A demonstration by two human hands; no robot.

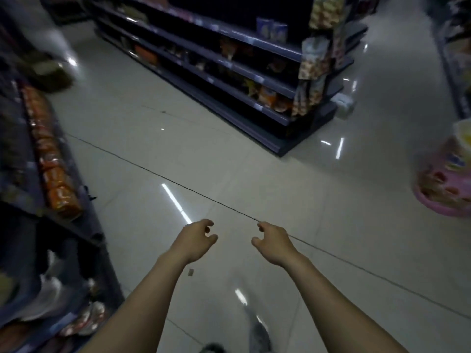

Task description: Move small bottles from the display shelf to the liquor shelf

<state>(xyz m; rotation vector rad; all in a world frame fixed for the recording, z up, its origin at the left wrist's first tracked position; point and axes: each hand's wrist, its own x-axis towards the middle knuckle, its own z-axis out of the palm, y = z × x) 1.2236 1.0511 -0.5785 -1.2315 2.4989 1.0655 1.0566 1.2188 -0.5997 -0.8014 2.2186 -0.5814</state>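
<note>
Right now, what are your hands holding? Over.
Left hand empty, loosely curled. Right hand empty. No small bottles in view. Dark shelf unit stands ahead.

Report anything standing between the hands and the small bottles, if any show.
No bottles or liquor shelf show. The left hand and right hand hover empty over pale tiled floor, bare ahead of them; the dark snack shelf unit stands beyond, the pink plastic basket far right.

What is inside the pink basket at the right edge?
Colourful packets fill the pink basket; blur hides what they are, and its wall covers anything lower down.
</note>
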